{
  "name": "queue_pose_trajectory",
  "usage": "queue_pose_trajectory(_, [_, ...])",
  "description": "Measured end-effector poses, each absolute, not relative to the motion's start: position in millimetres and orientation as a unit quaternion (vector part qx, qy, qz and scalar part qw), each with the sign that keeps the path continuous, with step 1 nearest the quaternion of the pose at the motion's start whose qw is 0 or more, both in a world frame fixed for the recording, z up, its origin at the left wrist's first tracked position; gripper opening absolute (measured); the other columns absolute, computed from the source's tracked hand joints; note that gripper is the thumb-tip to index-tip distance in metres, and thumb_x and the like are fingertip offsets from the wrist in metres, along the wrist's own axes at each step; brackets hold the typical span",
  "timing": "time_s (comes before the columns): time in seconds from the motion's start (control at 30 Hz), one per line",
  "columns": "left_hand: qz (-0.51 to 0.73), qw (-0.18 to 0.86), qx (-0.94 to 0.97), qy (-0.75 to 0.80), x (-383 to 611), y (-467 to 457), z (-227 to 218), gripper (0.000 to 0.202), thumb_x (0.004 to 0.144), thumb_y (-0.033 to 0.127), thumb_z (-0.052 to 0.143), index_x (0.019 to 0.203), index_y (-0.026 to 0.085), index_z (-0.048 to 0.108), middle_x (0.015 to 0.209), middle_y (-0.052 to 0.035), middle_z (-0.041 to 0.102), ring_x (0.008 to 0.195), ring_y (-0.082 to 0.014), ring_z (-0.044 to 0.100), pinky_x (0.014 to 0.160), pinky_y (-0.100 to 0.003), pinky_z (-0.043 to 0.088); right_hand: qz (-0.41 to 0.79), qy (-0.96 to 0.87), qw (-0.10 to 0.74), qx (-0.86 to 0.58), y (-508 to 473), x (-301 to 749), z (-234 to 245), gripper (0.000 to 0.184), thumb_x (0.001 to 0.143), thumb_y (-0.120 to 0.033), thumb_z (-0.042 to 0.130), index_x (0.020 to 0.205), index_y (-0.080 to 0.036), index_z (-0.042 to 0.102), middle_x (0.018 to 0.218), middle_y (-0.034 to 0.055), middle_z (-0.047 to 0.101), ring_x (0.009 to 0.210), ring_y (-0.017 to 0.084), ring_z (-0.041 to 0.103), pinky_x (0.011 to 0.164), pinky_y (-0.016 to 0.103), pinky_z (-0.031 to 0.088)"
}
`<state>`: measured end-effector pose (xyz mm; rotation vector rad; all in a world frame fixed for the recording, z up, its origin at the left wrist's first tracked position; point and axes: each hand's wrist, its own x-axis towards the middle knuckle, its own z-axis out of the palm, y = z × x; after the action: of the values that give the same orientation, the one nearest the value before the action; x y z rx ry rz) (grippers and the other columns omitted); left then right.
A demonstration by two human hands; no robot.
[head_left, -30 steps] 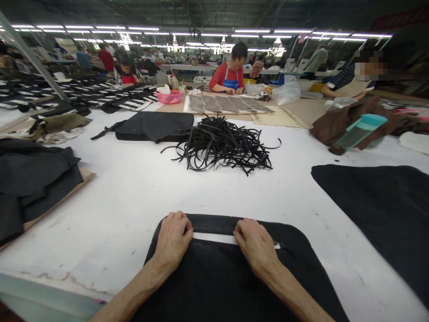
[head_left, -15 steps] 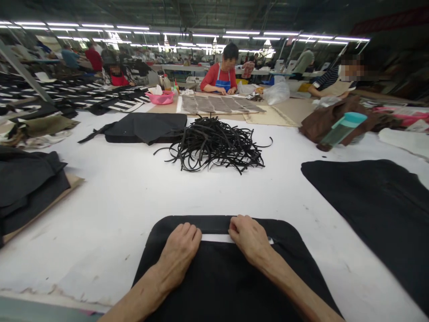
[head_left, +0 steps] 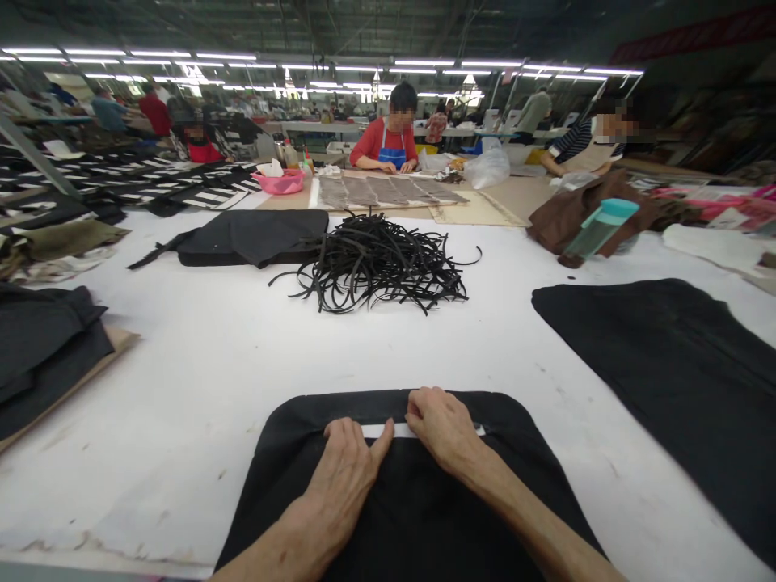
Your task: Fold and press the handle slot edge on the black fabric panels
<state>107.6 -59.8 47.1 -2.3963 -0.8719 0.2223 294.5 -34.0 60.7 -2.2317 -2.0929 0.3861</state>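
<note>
A black fabric panel point(head_left: 445, 517) with rounded corners lies flat in front of me. Near its far edge runs a long narrow slot, and a white strip point(head_left: 402, 431) shows through it. My left hand point(head_left: 343, 477) rests on the panel at the slot's left part, its fingers lying on the cloth and its thumb stretched out across the white strip. At the slot's right part, my right hand point(head_left: 445, 428) has its fingers curled and pinched on the black border just above the opening.
Beyond the panel sits a heap of thin black strips point(head_left: 381, 267), beside a stack of black pieces point(head_left: 255, 234). More black fabric lies at right point(head_left: 660, 364) and left point(head_left: 42, 339). A bottle point(head_left: 597, 230) stands at the back right. A person in red point(head_left: 388, 145) works opposite.
My left hand has slid slightly down from the border, and its thumb has spread out over the white strip. My right hand keeps its place on the border. The view has shifted slightly.
</note>
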Motion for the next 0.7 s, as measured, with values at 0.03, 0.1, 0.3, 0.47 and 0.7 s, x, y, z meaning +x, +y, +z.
queue_pose_trajectory(0.03, [0.080, 0.291, -0.898, -0.321, 109.8, -60.2, 47.5, 0.064, 0.081, 0.010, 0.035, 0.142, 0.020, 0.015, 0.108, -0.0115, 0.058, 0.104, -0.0269, 0.054, 0.092, -0.044, 0.042, 0.126, -0.679, 0.030, -0.723, -34.5, 294.8, 60.4, 0.015, 0.078, -0.017, 0.046, 0.072, -0.020, 0.060, 0.076, 0.0035, 0.063, 0.076, 0.019, 0.055, 0.065, 0.028, 0.031])
queue_pose_trajectory(0.1, [0.073, 0.280, -0.904, -0.316, 114.0, -58.0, 49.3, 0.065, 0.081, 0.010, 0.036, 0.142, 0.019, 0.014, 0.106, -0.0126, 0.058, 0.102, -0.0279, 0.055, 0.088, -0.045, 0.044, 0.128, -0.680, 0.030, -0.721, -35.5, 295.6, 59.7, 0.014, 0.080, -0.018, 0.047, 0.073, -0.021, 0.060, 0.077, 0.0029, 0.063, 0.078, 0.018, 0.055, 0.067, 0.028, 0.032])
queue_pose_trajectory(0.3, [0.070, 0.145, -0.925, -0.344, 99.2, -36.9, 56.3, 0.057, 0.076, 0.001, 0.038, 0.131, 0.019, 0.042, 0.101, -0.0099, 0.060, 0.095, -0.0256, 0.056, 0.081, -0.039, 0.049, 0.140, -0.675, 0.029, -0.724, -35.4, 297.9, 61.6, 0.015, 0.079, -0.017, 0.048, 0.071, -0.021, 0.060, 0.076, 0.0022, 0.064, 0.076, 0.018, 0.056, 0.065, 0.028, 0.031])
queue_pose_trajectory(0.47, [0.058, 0.144, -0.906, -0.393, 55.7, -32.0, 47.0, 0.052, 0.076, -0.002, 0.035, 0.123, 0.012, 0.050, 0.115, -0.0126, 0.057, 0.102, -0.0263, 0.052, 0.089, -0.041, 0.044, 0.146, -0.677, 0.031, -0.721, -35.7, 291.9, 67.3, 0.016, 0.080, -0.017, 0.048, 0.070, -0.021, 0.060, 0.075, 0.0017, 0.063, 0.073, 0.017, 0.055, 0.063, 0.027, 0.031])
queue_pose_trajectory(0.7, [0.055, 0.083, -0.889, -0.447, 42.2, -35.7, 45.0, 0.052, 0.077, -0.003, 0.034, 0.121, 0.017, 0.053, 0.127, -0.0106, 0.051, 0.114, -0.0266, 0.046, 0.098, -0.045, 0.036, 0.127, -0.702, 0.037, -0.700, -32.8, 266.4, 67.8, 0.018, 0.085, -0.019, 0.045, 0.076, -0.019, 0.061, 0.082, 0.0044, 0.064, 0.081, 0.019, 0.055, 0.069, 0.028, 0.032])
